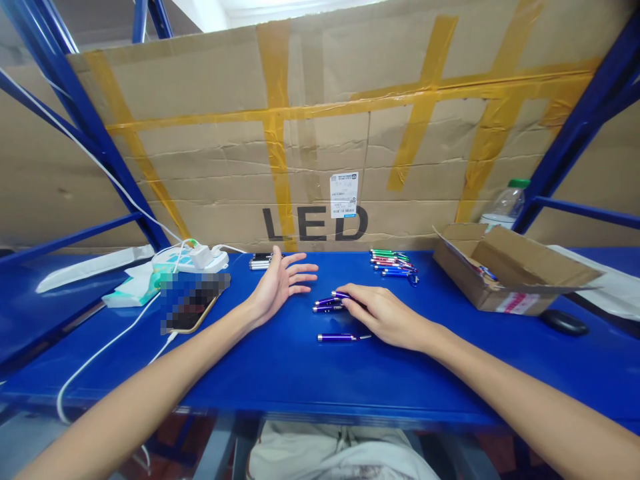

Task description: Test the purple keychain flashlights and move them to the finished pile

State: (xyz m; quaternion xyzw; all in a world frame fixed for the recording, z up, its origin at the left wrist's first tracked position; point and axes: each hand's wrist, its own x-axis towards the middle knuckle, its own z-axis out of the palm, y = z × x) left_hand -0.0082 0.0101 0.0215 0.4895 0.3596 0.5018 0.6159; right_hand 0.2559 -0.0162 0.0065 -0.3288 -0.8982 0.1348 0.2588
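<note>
My left hand (pixel 280 283) hovers over the blue table (pixel 280 373) with fingers spread, palm turned inward, holding nothing. My right hand (pixel 383 313) lies palm down on a small cluster of purple pens (pixel 327 305), its fingertips pinching one of them. A single purple pen (pixel 337 337) lies just below that hand. Farther back sits a pile of coloured pens (pixel 393 263), red, green and blue. Several silver pieces (pixel 260 261) lie behind my left hand.
An open cardboard box (pixel 505 277) stands at the right, a plastic bottle (pixel 503 207) behind it and a black mouse (pixel 565 323) beside it. At left are a phone (pixel 193 310), a tissue pack (pixel 133 288), a power strip (pixel 193 258) and white cables. A taped cardboard wall closes the back.
</note>
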